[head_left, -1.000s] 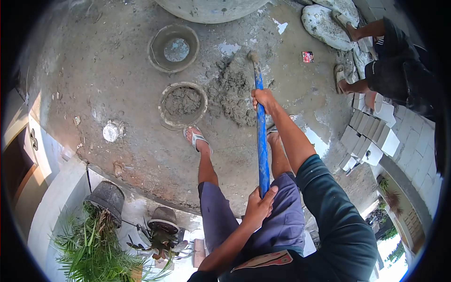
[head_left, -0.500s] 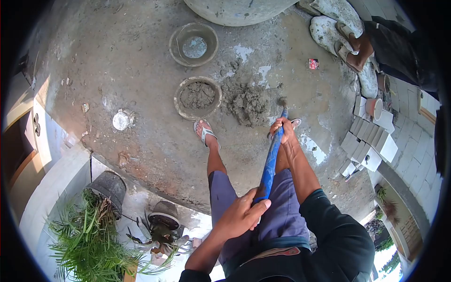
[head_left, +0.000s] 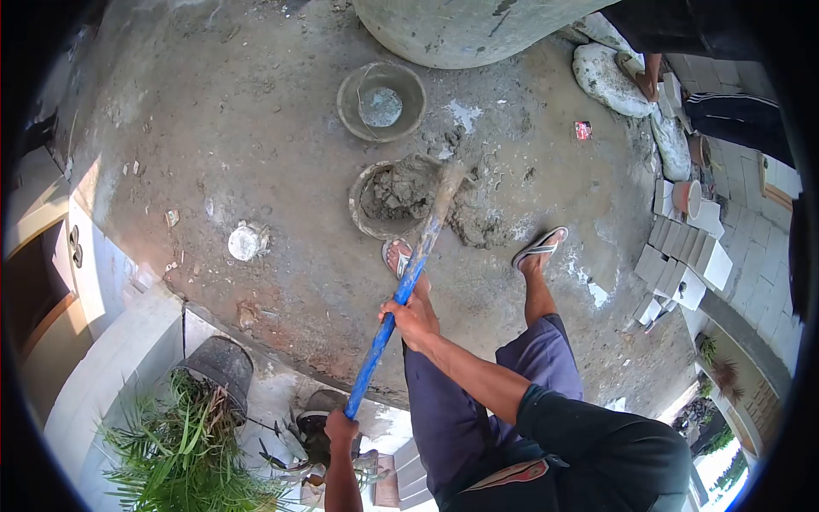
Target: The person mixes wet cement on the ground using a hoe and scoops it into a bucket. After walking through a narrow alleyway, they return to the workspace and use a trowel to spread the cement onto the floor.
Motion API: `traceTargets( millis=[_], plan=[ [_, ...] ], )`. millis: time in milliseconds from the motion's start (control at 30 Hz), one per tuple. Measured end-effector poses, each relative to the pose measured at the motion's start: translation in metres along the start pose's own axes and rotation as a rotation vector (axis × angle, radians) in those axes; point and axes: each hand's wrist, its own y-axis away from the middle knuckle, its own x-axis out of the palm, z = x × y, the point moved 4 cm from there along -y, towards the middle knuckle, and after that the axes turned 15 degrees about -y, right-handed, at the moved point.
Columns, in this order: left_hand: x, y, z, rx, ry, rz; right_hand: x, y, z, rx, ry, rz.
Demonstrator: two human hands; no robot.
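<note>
My left hand (head_left: 342,425) grips the lower end of a long blue handle (head_left: 375,351), near the potted plants. Farther up the same handle, my right hand (head_left: 409,319) is wrapped around it, above my sandalled foot. The handle's muddy upper end (head_left: 445,181) reaches the right rim of a round bucket (head_left: 357,210). Wet grey mortar (head_left: 394,193) is heaped inside that bucket. More mortar (head_left: 478,224) lies on the ground just to its right. The tool's blade is hidden or blends with the mortar.
Beyond the mortar bucket stands another bucket (head_left: 341,105), below a large rounded container (head_left: 478,43). A white lidded tub (head_left: 247,241) sits at left. Stacked blocks (head_left: 682,247), sacks (head_left: 610,81) and another person's dark-clothed legs (head_left: 740,115) are at right. Plants (head_left: 188,435) fill the lower left.
The handle has swung left, its far end moving from beside the mortar pile to the bucket. Both hands moved left with it. The mortar pile is smaller, the bucket fuller. The other person has shifted.
</note>
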Motion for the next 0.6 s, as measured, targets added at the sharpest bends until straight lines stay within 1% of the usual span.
traceTargets(
  millis=[33, 67, 100, 167, 200, 267, 300, 333, 400, 433, 467, 500, 533, 600],
  plan=[
    [0.004, -0.016, 0.002, 0.013, -0.02, -0.008, 0.006, -0.008, -0.01, 0.029, 0.084, -0.018],
    [0.007, -0.027, 0.005, 0.028, -0.045, -0.007, 0.009, -0.01, -0.016, 0.019, 0.062, -0.027],
    [0.01, -0.037, 0.01, 0.039, -0.07, -0.003, 0.009, -0.007, -0.023, 0.029, 0.043, 0.009],
    [0.015, -0.045, 0.027, -0.059, -0.046, 0.034, 0.006, 0.003, -0.029, 0.007, -0.028, 0.05],
    [0.005, -0.038, 0.033, -0.019, -0.097, 0.039, 0.003, 0.012, -0.027, -0.014, -0.067, 0.002],
    [-0.025, -0.026, 0.031, 0.103, -0.059, 0.004, 0.002, 0.026, -0.009, 0.005, -0.134, 0.081],
    [-0.026, -0.023, 0.039, 0.165, -0.041, -0.032, -0.004, 0.034, 0.004, 0.035, -0.167, 0.086],
    [-0.03, -0.021, 0.043, 0.224, -0.016, -0.064, -0.012, 0.042, 0.021, -0.019, -0.217, 0.03],
    [-0.081, 0.019, 0.017, 0.393, -0.026, -0.163, -0.03, 0.053, 0.046, 0.067, -0.488, -0.031],
    [-0.102, 0.032, 0.005, 0.527, -0.034, -0.203, -0.043, 0.056, 0.06, 0.03, -0.525, -0.053],
    [-0.12, 0.044, -0.01, 0.655, -0.032, -0.245, -0.059, 0.056, 0.073, 0.022, -0.661, -0.067],
    [-0.142, 0.061, -0.037, 0.724, -0.029, -0.201, -0.076, 0.056, 0.088, 0.017, -0.797, -0.074],
    [-0.161, 0.072, -0.062, 0.748, -0.061, -0.204, -0.094, 0.055, 0.099, -0.007, -0.828, -0.079],
    [-0.173, 0.09, -0.12, 0.703, -0.142, 0.088, -0.151, 0.047, 0.121, -0.078, -0.94, -0.259]
  ],
)
